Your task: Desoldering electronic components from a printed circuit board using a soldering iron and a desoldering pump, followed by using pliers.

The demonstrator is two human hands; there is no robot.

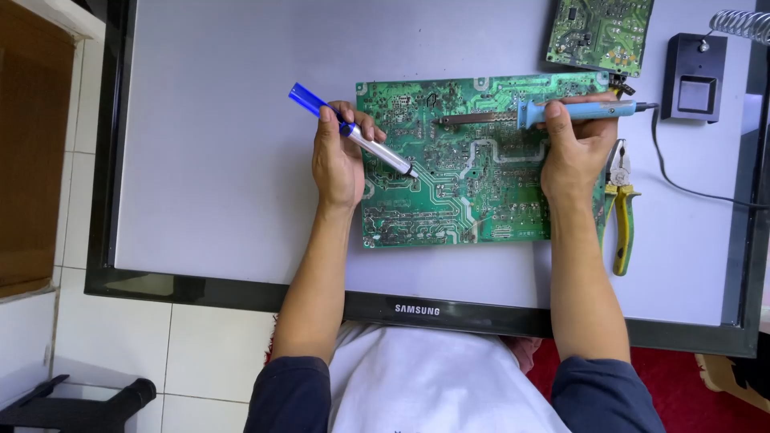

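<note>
head view: two hands working tools over a green circuit board

head camera is looking straight down on a large green printed circuit board (481, 160) with silver solder traces, which is lying flat on the pale grey screen of a black-framed flat monitor (224, 160) that is serving as the work surface. the left hand (337, 156) is closing its fingers around a slim desoldering pump with a silver barrel and a blue plunger end (353, 132); the pump is slanting down to the right, its dark tip resting on or just above the left half of the board, though which of the two is not showing clearly. the right hand (573, 148) is gripping a light blue soldering iron (561, 111), holding it almost level across the board's upper edge with its metal shaft pointing left. the iron's black cord (682, 186) is trailing off to the right across the screen. a pair of pliers with yellow and green handles (622, 216) is lying just beside the right wrist, at the board's right edge. a second, smaller green circuit board (597, 32) is sitting above, near the top edge, and a black soldering iron stand with a coiled wire holder (694, 76) is standing in the upper right corner. the person's dark blue sleeves are showing at the bottom.
</note>
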